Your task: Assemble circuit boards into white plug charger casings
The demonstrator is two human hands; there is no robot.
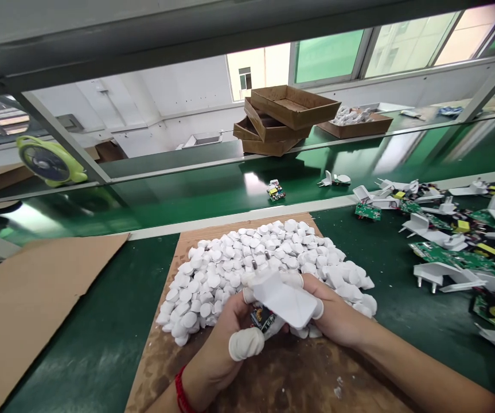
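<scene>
- Head view: between our hands, our right hand (331, 312) pinches the white plug casing (288, 303), long axis slanting far-left to near-right.
- Our left hand (225, 330), nearer the circuit board (262, 319), grips it under the casing.

No label or number can be read; any print on the circuit boards (449, 257) right of the white pile (213, 281) is too small.
</scene>
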